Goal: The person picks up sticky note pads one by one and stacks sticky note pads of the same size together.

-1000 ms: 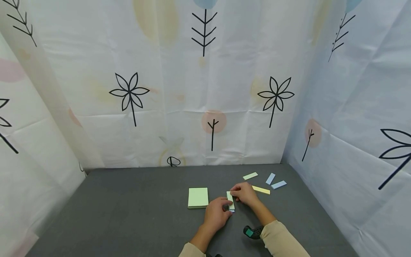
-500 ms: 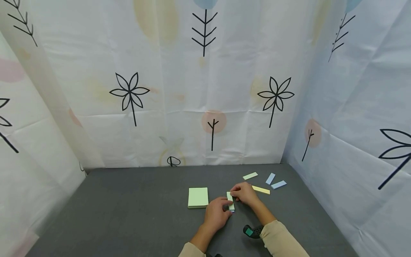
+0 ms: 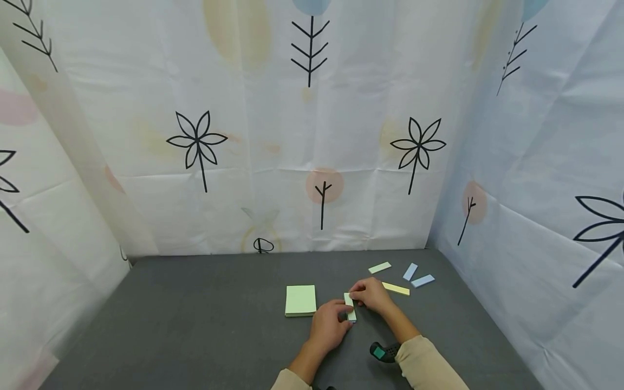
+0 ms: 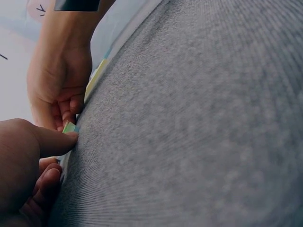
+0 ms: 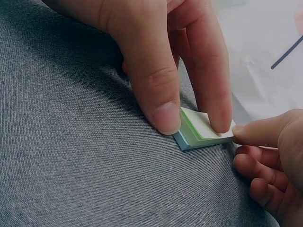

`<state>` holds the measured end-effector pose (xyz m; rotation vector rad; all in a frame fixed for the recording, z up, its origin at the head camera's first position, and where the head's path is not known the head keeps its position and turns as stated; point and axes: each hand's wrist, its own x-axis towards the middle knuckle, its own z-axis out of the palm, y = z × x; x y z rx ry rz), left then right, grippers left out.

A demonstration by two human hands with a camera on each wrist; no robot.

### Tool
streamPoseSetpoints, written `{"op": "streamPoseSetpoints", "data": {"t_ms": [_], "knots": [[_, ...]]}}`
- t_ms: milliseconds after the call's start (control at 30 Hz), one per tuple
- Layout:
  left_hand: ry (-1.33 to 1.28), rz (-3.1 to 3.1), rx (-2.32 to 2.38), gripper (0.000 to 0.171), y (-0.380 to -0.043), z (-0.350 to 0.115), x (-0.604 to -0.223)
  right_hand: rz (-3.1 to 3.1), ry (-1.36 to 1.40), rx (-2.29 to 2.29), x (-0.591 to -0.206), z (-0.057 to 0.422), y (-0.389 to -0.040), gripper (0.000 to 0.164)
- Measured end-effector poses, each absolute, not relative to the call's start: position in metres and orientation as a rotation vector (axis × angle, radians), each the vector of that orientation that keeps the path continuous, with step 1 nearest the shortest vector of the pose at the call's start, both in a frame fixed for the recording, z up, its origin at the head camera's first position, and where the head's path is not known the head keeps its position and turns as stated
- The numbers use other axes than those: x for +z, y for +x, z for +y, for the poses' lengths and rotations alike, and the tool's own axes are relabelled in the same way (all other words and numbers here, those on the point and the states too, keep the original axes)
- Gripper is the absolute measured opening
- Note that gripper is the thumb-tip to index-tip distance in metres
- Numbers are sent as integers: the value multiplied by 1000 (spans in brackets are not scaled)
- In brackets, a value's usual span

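With left hand [image 3: 329,324] near and right hand [image 3: 372,294] farther, clamped fingers on a pale-green oblong paper pad [image 5: 200,122], stacked over a blue paper pad [image 5: 182,144] on grey woven cloth [image 3: 195,314]. Slid the green slightly nearer, leaving less blue showing: apparently closer to squared.

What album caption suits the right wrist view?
Left hand and right hand hold a narrow pale green paper pad above a blue paper layer on grey fabric.
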<state>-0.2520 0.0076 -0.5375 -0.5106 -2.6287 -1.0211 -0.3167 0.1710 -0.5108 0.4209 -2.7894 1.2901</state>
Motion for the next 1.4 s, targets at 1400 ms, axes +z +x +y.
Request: {"op": "streamPoseSetpoints", "data": {"t_ms": [1400], "knots": [[-515, -2590, -976, 24, -254, 8, -538, -2784, 418, 1349, -517, 173, -324, 6]]}}
